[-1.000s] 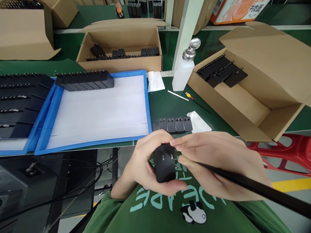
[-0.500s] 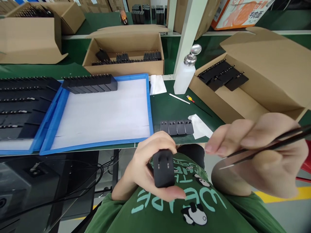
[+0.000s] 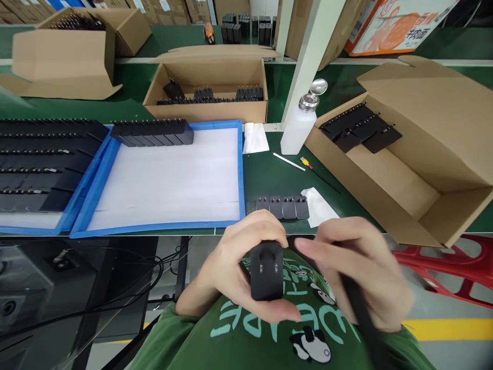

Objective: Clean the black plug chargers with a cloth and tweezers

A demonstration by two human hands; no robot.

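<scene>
My left hand (image 3: 239,267) is wrapped round a black two-pin charger (image 3: 266,271), its pins facing up toward me, in front of my green shirt. Just to the right, my right hand (image 3: 358,267) holds black tweezers (image 3: 362,313), blurred by motion; their tips are hidden. Several black chargers (image 3: 283,207) stand in a short row at the table's front edge, beyond my left hand. A blue-rimmed tray (image 3: 242,174) lies to the left, with a row of black chargers (image 3: 154,132) along its back edge.
At far left another tray (image 3: 63,221) is filled with chargers. Open cardboard boxes (image 3: 208,111) (image 3: 354,190) hold more chargers. Around the middle are a white bottle (image 3: 297,128), a white pen (image 3: 288,161), a cable (image 3: 321,174) and white wipes (image 3: 319,206) (image 3: 254,137).
My right hand has moved left and closer to the charger, and the tweezers have swung to point down toward me. The whole view has shifted slightly. My left hand keeps its hold.
</scene>
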